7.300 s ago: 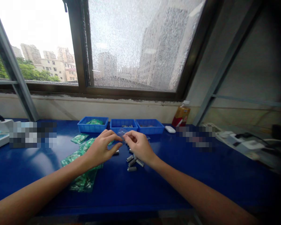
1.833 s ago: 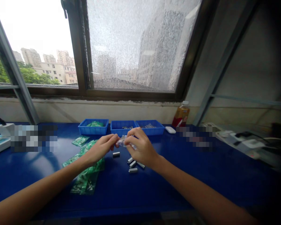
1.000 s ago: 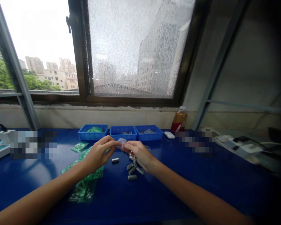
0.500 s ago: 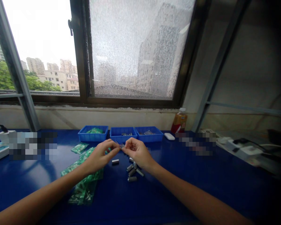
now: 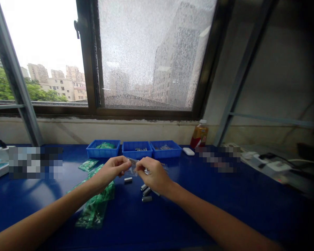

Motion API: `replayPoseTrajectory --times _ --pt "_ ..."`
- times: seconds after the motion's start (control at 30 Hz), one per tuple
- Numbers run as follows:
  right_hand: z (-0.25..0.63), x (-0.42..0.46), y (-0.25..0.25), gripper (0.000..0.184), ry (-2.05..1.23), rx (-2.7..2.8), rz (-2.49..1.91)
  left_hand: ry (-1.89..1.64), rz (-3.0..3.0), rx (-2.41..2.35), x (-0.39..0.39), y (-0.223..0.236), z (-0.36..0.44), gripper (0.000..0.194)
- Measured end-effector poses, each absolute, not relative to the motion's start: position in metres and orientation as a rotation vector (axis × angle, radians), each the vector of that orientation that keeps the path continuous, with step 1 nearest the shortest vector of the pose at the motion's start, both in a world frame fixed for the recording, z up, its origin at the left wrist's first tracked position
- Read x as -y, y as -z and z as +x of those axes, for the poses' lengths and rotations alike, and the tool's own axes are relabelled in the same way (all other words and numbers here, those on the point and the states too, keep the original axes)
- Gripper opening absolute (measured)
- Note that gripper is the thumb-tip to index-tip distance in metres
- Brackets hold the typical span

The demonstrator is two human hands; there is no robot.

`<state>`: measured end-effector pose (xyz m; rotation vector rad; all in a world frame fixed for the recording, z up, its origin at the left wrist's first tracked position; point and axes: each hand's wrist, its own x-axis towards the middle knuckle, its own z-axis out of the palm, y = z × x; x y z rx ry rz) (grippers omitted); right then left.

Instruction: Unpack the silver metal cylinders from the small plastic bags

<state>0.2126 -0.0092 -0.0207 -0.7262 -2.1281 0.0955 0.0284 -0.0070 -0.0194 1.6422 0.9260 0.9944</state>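
Observation:
Between my two hands is a small clear plastic bag (image 5: 132, 170), stretched above the blue table. My left hand (image 5: 115, 168) pinches its left side with closed fingers. On the other side, my right hand (image 5: 154, 174) grips the bag's edge between thumb and fingers; part of it is hidden behind them. Below my right hand lie several short silvery metal cylinders (image 5: 147, 199), some partly covered by that hand. A single metal cylinder (image 5: 128, 180) lies apart, under the bag. Several green plastic packets (image 5: 91, 213) with small pieces inside are spread beneath and beside my left forearm.
Three blue bins stand along the wall: a left bin (image 5: 103, 153) with green packets, a middle bin (image 5: 136, 153) with small metal parts, a right bin (image 5: 167, 153) with clear bags. A white case (image 5: 188, 151), a bottle (image 5: 199, 134) and power strips (image 5: 273, 167) are at right.
My hands have moved slightly apart, and the clear bag now shows more plainly between them. My right hand has turned and sunk a little, covering more of the metal cylinders.

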Motion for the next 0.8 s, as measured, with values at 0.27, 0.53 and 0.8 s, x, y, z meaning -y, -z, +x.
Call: replayPoseTrajectory --times 0.27,0.53,0.8 --pt "0.213 0.013 0.016 0.009 -0.208 2.177 -0.88 -1.146 2.151 -1.05 0.017 0.015 0.031 0.019" --pt "0.208 0.011 0.009 0.03 -1.328 1.709 -0.935 -1.247 2.823 -0.853 0.019 0.017 0.024 0.014" --pt "0.205 0.007 0.018 0.019 -1.21 1.568 -0.939 -0.974 2.625 -0.996 0.021 0.014 0.027 0.022"
